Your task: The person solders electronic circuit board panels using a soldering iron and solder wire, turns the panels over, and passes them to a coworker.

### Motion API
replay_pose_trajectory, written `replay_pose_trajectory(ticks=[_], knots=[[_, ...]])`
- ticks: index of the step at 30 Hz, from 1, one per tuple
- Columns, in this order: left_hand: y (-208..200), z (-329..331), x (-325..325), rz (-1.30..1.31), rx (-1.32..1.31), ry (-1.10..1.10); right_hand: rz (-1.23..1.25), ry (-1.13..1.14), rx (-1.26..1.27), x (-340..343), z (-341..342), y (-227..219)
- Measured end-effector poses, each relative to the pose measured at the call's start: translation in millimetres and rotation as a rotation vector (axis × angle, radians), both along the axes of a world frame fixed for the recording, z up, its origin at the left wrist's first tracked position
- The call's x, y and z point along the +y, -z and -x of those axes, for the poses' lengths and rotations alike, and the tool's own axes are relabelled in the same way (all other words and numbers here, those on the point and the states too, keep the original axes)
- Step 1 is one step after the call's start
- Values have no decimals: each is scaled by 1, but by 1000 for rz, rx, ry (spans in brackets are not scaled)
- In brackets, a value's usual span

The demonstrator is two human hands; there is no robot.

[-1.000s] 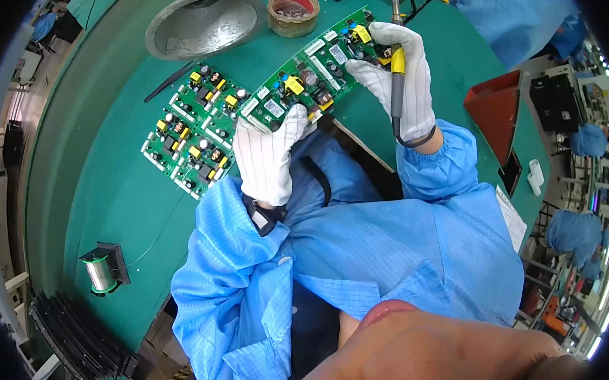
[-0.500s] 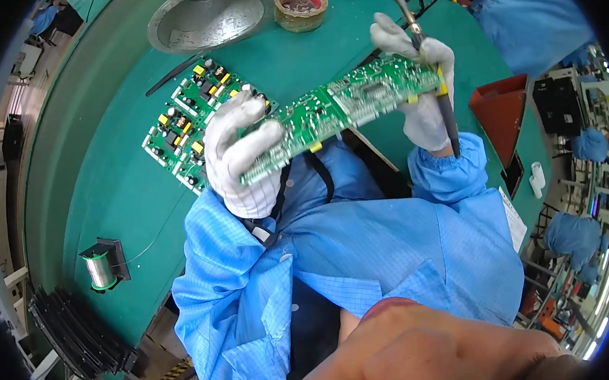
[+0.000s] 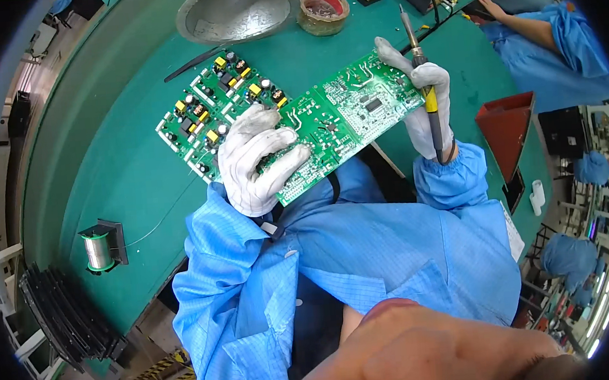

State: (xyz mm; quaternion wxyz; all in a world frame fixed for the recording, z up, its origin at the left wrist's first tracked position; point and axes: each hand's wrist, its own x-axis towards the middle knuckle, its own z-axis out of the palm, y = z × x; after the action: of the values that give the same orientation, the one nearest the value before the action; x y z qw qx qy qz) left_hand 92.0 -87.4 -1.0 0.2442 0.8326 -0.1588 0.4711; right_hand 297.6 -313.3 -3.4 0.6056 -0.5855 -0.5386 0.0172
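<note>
A green circuit board panel (image 3: 345, 120) is held up in front of my body, its soldered face tilted toward me. My left hand (image 3: 256, 158), in a white glove, grips the panel's left end, fingers spread across its face. At the other end my gloved right hand (image 3: 424, 90) supports the panel's edge and also holds a soldering iron (image 3: 432, 100), yellow and black, its metal tip pointing up and away. Behind my left hand another green board panel (image 3: 203, 109) lies on the bench, its yellow, black and white components facing up.
A metal fume funnel (image 3: 236, 15) and a tape roll (image 3: 323, 12) stand at the far side of the green bench (image 3: 134, 181). Solder wire sits on a spool (image 3: 98, 251) at left, near black trays (image 3: 70, 316). A red bin (image 3: 504, 134) and a co-worker's sleeve (image 3: 576, 37) are at right.
The held panel has tilted so that more of its soldered face shows. Both hands still hold it, and the soldering iron stays in my right hand. The whole view has shifted slightly.
</note>
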Motion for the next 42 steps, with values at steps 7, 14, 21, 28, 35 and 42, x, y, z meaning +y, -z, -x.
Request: replay_pose_trajectory(ticks=[7, 14, 21, 28, 35, 42], knots=[[-1, -9, -6, 213, 69, 39, -74, -75, 94, 3, -2, 0], [-15, -22, -30, 617, 681, -258, 51, 169, 172, 19, -2, -33], [5, -57, -47, 433, 471, -516, 145, 696, -171, 38, 17, -45], [-26, -68, -26, 818, 626, 144, -32, 439, 357, 12, -12, -50], [-18, -65, -31, 582, 883, 418, 73, 147, 490, 2, -14, -40], [-8, -57, -31, 517, 848, 388, 206, 121, 482, -6, -17, -51]])
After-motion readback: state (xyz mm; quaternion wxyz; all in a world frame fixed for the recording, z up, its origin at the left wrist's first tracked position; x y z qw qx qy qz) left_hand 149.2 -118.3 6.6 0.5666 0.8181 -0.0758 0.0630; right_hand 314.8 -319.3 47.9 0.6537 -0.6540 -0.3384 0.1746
